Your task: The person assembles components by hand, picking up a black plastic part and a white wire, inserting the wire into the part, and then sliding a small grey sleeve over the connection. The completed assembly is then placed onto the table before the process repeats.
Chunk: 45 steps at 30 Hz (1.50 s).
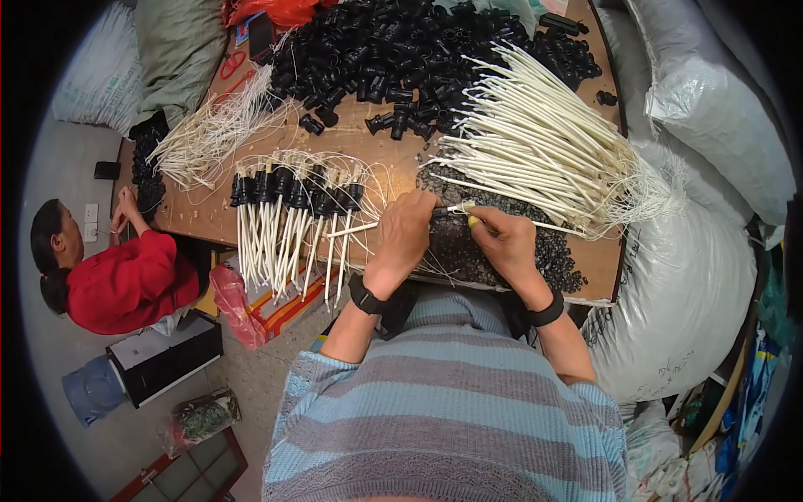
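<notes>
In front of my chest, my left hand is closed round a small black fitting, and a white sleeved cord sticks out to its left. My right hand pinches the thin end of a white cord close beside that fitting; another stretch of white cord shows to its right. What lies under the fingers is hidden. Many small black rings are spread beneath both hands. Left of my left hand, several white cords with black sockets lie in a row, hanging over the table's edge.
A thick bundle of white cords lies on the table's right. Behind it is a heap of black sockets. Thin wires and red scissors are at left. A person in red sits there; white sacks stand at right.
</notes>
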Each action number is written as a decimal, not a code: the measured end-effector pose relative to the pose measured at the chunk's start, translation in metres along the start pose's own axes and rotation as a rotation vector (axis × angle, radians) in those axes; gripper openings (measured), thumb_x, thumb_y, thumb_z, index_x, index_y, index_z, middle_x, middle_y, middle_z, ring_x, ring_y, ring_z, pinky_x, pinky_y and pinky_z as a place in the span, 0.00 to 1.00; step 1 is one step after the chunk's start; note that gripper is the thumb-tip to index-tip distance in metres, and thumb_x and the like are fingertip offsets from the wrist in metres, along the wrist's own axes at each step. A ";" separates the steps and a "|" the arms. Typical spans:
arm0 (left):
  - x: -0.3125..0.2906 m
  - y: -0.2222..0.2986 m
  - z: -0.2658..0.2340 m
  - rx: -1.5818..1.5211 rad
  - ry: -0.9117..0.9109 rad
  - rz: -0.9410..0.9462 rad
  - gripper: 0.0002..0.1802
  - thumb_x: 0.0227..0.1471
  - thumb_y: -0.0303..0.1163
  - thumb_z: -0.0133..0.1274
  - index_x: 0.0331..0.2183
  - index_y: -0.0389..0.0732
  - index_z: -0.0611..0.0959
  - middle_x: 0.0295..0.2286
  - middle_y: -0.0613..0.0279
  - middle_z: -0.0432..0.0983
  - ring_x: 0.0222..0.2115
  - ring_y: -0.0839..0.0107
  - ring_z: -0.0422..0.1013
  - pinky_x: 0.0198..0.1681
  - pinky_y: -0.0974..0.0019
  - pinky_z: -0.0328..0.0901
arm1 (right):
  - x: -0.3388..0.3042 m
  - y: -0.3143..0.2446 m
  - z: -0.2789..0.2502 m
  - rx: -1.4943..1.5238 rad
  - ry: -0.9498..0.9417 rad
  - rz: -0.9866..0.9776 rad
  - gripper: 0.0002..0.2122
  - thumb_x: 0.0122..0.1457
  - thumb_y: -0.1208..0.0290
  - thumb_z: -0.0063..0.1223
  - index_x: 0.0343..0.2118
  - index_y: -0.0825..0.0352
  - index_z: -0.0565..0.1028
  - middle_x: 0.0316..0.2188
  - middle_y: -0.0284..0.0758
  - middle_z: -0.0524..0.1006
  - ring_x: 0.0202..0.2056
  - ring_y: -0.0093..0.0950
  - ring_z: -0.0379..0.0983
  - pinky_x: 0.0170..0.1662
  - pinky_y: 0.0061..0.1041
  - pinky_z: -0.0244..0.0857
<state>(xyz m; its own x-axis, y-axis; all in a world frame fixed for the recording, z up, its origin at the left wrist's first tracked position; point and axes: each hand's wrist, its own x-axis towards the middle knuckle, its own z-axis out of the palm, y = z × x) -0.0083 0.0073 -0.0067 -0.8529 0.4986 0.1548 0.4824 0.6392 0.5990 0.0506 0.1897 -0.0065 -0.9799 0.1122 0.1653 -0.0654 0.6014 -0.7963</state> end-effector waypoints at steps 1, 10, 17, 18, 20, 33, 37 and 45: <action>0.000 0.001 0.000 -0.006 -0.004 0.007 0.19 0.36 0.13 0.49 0.35 0.38 0.75 0.30 0.51 0.71 0.36 0.50 0.69 0.39 0.54 0.64 | 0.000 0.000 0.000 0.000 -0.001 0.000 0.09 0.50 0.77 0.57 0.36 0.64 0.81 0.19 0.38 0.77 0.18 0.22 0.72 0.23 0.20 0.64; -0.003 0.007 0.007 0.023 -0.024 0.079 0.20 0.36 0.13 0.48 0.36 0.39 0.75 0.28 0.53 0.70 0.34 0.50 0.68 0.36 0.53 0.63 | -0.003 -0.003 0.006 -0.029 -0.047 -0.059 0.05 0.50 0.71 0.58 0.31 0.61 0.80 0.17 0.38 0.75 0.20 0.37 0.73 0.23 0.32 0.65; -0.004 0.010 0.003 -0.240 -0.240 -0.064 0.25 0.36 0.13 0.49 0.41 0.42 0.76 0.34 0.54 0.75 0.39 0.53 0.71 0.41 0.59 0.66 | -0.008 0.002 0.010 -0.035 -0.154 -0.209 0.08 0.54 0.73 0.53 0.38 0.63 0.74 0.23 0.40 0.75 0.24 0.42 0.74 0.25 0.38 0.66; -0.003 0.012 0.001 -0.240 -0.240 -0.065 0.25 0.36 0.13 0.49 0.41 0.42 0.76 0.34 0.54 0.75 0.39 0.53 0.71 0.41 0.59 0.66 | -0.008 0.002 0.010 -0.049 -0.182 -0.215 0.08 0.55 0.73 0.52 0.38 0.64 0.73 0.24 0.40 0.75 0.25 0.43 0.74 0.25 0.39 0.66; -0.002 0.016 -0.004 -0.496 -0.072 -0.061 0.27 0.34 0.14 0.53 0.42 0.42 0.75 0.33 0.58 0.74 0.37 0.56 0.71 0.40 0.63 0.66 | -0.008 -0.001 0.008 -0.077 -0.159 -0.208 0.07 0.55 0.74 0.52 0.37 0.63 0.73 0.23 0.39 0.75 0.25 0.43 0.74 0.25 0.38 0.66; 0.001 -0.028 -0.002 -0.220 0.181 -0.066 0.15 0.35 0.15 0.58 0.31 0.38 0.82 0.29 0.59 0.76 0.31 0.63 0.73 0.35 0.66 0.68 | -0.015 -0.001 0.009 0.057 -0.123 0.093 0.07 0.55 0.71 0.55 0.36 0.64 0.79 0.17 0.39 0.74 0.17 0.31 0.68 0.23 0.27 0.62; 0.013 -0.054 0.007 -0.103 0.116 -0.073 0.17 0.36 0.15 0.57 0.34 0.38 0.82 0.28 0.55 0.77 0.31 0.60 0.74 0.36 0.63 0.69 | -0.012 0.003 0.007 0.071 -0.086 0.152 0.07 0.55 0.71 0.55 0.34 0.66 0.79 0.15 0.37 0.71 0.17 0.25 0.67 0.23 0.25 0.60; 0.004 -0.021 0.001 -0.460 0.131 -0.281 0.16 0.40 0.15 0.57 0.35 0.39 0.85 0.30 0.57 0.82 0.30 0.73 0.78 0.33 0.72 0.70 | -0.008 0.007 0.008 0.185 -0.094 0.278 0.06 0.56 0.75 0.55 0.33 0.71 0.78 0.16 0.29 0.70 0.20 0.14 0.61 0.24 0.19 0.56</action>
<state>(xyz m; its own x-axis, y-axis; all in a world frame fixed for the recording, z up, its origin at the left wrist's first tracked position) -0.0215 -0.0041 -0.0197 -0.9682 0.2497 0.0182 0.1204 0.4006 0.9083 0.0564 0.1867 -0.0180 -0.9775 0.1734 -0.1198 0.1815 0.4039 -0.8966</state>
